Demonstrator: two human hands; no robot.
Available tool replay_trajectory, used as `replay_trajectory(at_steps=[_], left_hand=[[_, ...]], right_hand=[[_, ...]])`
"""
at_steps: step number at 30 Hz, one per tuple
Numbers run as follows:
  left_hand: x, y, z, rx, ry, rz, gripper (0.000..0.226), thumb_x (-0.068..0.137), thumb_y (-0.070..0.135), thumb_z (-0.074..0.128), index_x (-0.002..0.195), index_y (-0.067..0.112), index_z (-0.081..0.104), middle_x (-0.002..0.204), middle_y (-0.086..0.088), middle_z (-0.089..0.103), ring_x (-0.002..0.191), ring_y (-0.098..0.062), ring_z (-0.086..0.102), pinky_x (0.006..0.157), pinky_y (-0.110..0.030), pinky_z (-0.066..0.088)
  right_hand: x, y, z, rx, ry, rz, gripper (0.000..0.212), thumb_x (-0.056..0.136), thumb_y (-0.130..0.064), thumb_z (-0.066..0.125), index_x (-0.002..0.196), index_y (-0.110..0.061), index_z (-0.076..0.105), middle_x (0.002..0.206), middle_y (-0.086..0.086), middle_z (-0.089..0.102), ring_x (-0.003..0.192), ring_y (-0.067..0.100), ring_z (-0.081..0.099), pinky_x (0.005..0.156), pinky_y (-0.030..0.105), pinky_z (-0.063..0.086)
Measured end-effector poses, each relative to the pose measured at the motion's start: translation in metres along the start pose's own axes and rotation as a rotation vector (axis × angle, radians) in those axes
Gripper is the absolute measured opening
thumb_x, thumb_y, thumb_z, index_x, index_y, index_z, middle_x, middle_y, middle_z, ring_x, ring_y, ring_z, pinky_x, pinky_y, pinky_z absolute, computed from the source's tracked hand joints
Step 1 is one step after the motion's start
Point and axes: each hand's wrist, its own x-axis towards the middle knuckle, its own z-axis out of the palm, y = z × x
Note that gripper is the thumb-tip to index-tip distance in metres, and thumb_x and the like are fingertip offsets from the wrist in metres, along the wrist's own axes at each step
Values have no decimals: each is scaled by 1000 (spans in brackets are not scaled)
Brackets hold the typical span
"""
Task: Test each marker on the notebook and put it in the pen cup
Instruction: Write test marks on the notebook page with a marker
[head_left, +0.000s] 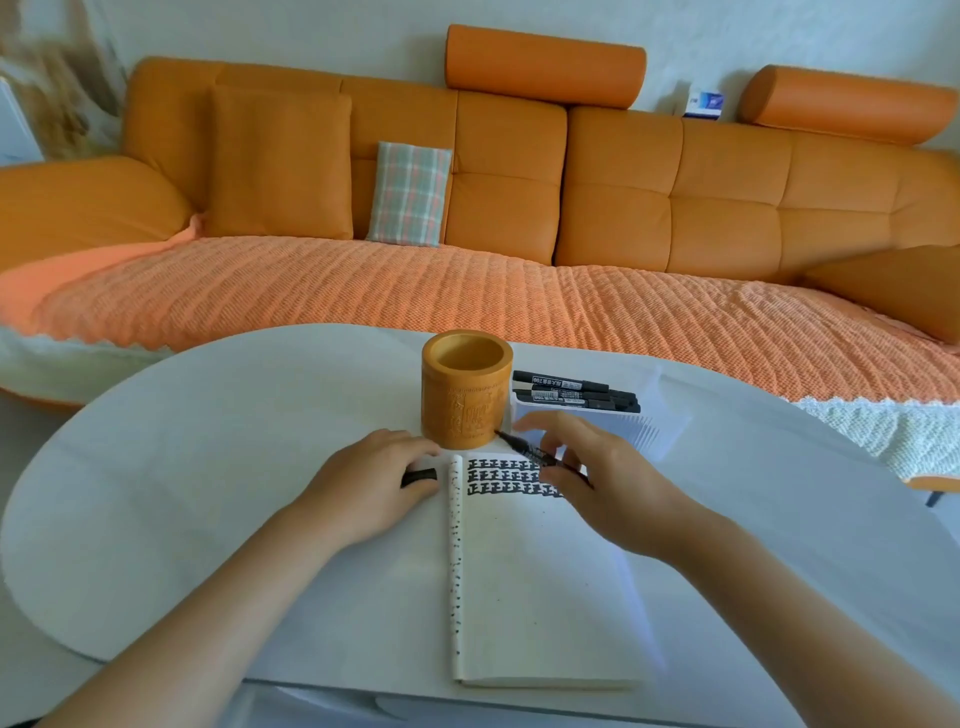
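Pinching marker (519, 446), right hand (597, 483) seemingly hovers over notebook (524, 582).

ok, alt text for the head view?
The right hand holds an uncapped black marker over an open notebook bearing rows of black marks; left hand holds a black cap beside it. A wooden pen cup and more markers sit behind, on a white table.
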Motion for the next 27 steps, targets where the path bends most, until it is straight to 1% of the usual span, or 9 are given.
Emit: replay_trajectory(at_steps=[3,8,10,12,14,17,19,22,27], left_hand=[[1,0,5,2,-7,16,26,89,51,55,111,40,60,89,20,45,100,-4,46,77,-26,44],[5,11,9,-167,-53,65,42,92,54,48,129,34,50,122,19,45,117,-2,38,97,-28,40],[5,16,12,-147,-85,106,57,89,59,51,139,32,41,133,18,41,122,-2,35,100,-29,38],[4,17,17,-87,-111,153,65,84,65,52,139,34,36,135,18,39,122,-4,33,101,-29,34],[4,15,21,-81,-98,172,70,78,70,52,138,37,35,133,18,40,121,-4,32,101,-29,30],[4,12,26,-115,-70,141,77,72,75,52,137,36,36,132,18,40,121,-4,31,102,-29,32],[3,12,29,-114,-50,128,81,69,75,53,137,34,38,131,18,41,122,-5,31,103,-30,32],[2,13,30,-131,-39,114,81,67,74,54,136,34,38,130,17,40,122,-6,31,103,-30,33],[1,13,31,-135,-54,89,90,66,75,51,143,33,34,132,17,38,125,-8,29,104,-29,32]], right_hand=[[1,-9,5,310,2,61,33,99,-2,50,100,-30,68,98,-4,56,75,18,64,57,32,58],[6,-9,7,685,-95,93,55,78,6,40,115,-18,73,106,12,64,86,28,65,80,44,55],[7,-10,7,703,-147,69,68,72,11,37,122,-21,69,98,18,61,85,27,61,80,45,49],[7,-11,9,671,-160,54,62,81,15,38,123,-21,67,88,20,56,82,24,59,75,35,47],[7,-13,14,697,-133,52,41,90,14,50,112,-16,67,81,12,58,79,22,60,77,29,50],[9,-20,24,814,-37,139,7,91,-10,60,87,-12,65,75,7,57,69,25,58,66,34,51],[11,-20,31,826,28,232,13,93,-20,54,90,-14,66,73,12,55,61,31,58,54,36,47],[11,-19,41,808,58,289,13,94,-9,55,101,-15,65,79,15,67,62,33,65,46,28,40],[14,-18,57,641,144,372,15,83,-5,72,76,-13,61,60,2,62,49,12,49,47,23,38]])
